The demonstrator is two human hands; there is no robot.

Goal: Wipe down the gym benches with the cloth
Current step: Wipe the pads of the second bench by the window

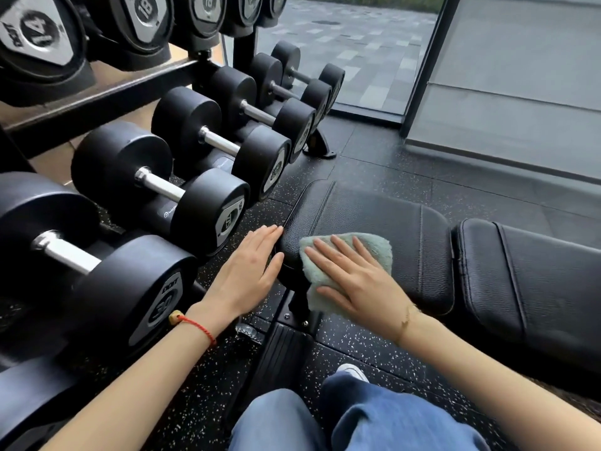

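Note:
A black padded gym bench [383,222] runs from the centre to the right, its seat pad nearest me and a second pad [536,271] beyond a gap. A pale green cloth [380,247] lies on the near left corner of the seat pad and hangs over its edge. My right hand [354,278] presses flat on the cloth with fingers straight and spread. My left hand [247,271] rests with straight fingers against the left end of the seat pad and holds nothing.
A dumbbell rack [107,99] with several black dumbbells [182,190] stands close on the left. The bench's black metal frame [286,346] reaches down to the speckled rubber floor. My knees in blue jeans [357,418] are at the bottom. A glass wall [374,60] lies behind.

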